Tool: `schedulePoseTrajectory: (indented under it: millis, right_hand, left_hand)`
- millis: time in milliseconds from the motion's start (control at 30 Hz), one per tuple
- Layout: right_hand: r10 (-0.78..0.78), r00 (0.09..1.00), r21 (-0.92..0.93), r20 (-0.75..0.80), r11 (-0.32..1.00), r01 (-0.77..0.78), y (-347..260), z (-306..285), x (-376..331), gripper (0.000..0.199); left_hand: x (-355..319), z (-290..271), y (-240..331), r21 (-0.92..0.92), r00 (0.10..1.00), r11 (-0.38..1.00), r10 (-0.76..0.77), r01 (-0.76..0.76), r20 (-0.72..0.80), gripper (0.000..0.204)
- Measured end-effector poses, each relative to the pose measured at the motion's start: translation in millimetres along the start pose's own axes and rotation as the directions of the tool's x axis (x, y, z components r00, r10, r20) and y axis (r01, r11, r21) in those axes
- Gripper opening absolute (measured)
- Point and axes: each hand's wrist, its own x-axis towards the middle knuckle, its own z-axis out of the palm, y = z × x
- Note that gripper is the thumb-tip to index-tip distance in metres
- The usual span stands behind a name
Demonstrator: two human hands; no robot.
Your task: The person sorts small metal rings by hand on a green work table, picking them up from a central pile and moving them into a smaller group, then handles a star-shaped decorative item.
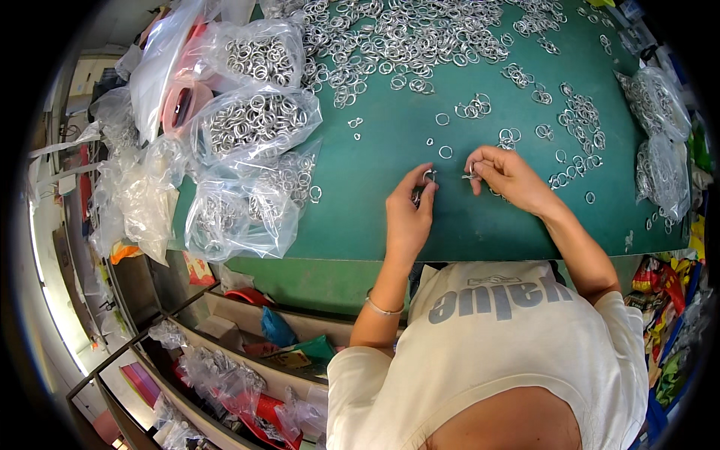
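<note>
Here at the green tabletop point(360, 180), both hands are occupied, side by side near the front edge with a narrow gap between them. The left hand point(407, 216) points away from the body, thumb and forefinger nearly closed around a silvery metal ring point(429, 176) — gripped right at the fingertips. Something dark and metallic shows inside the curl of that hand, too hidden to identify. Across the gap, the right hand point(511, 177) comes in from the side, fingers bent, thumb and forefinger pinching a small metal piece point(471, 175), its exact shape hard to make out.

Just beyond the fingers, a loose ring point(445, 158) lies flat on the green. Farther out sprawls the big heap of rings point(420, 37), spread along the far side — with smaller clusters trailing down to the right. Over on the left, clear plastic bags full of rings point(259, 120) sit together beside a pink container point(196, 96). A bracelet point(385, 310) circles the left wrist.
</note>
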Motion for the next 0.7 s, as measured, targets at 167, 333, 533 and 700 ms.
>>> schedulePoseTrajectory:
  millis: [167,333,533,700]
  right_hand:
    - [-0.023,0.999,0.031,-0.025,0.999,0.024,11.6,6.1,-0.9,0.013]
    - [0.119,0.993,0.216,0.026,0.969,-0.122,-7.0,11.2,-6.8,0.015]
    - [0.211,0.977,0.400,0.015,0.895,-0.199,-9.7,8.1,-10.6,0.017]
    - [0.185,0.981,0.437,-0.066,0.889,-0.138,-5.8,14.9,-10.7,0.019]
  left_hand:
    - [-2.6,6.8,14.5,0.268,0.973,0.949,0.204,-0.169,-0.111,0.026]
    - [-7.4,16.1,28.6,0.074,0.980,0.977,0.201,-0.201,0.000,0.022]
    - [-8.8,14.1,24.4,-0.115,0.983,0.977,0.182,-0.181,-0.006,0.010]
    - [-13.4,12.1,30.7,-0.151,0.983,0.986,0.100,-0.077,0.153,0.008]
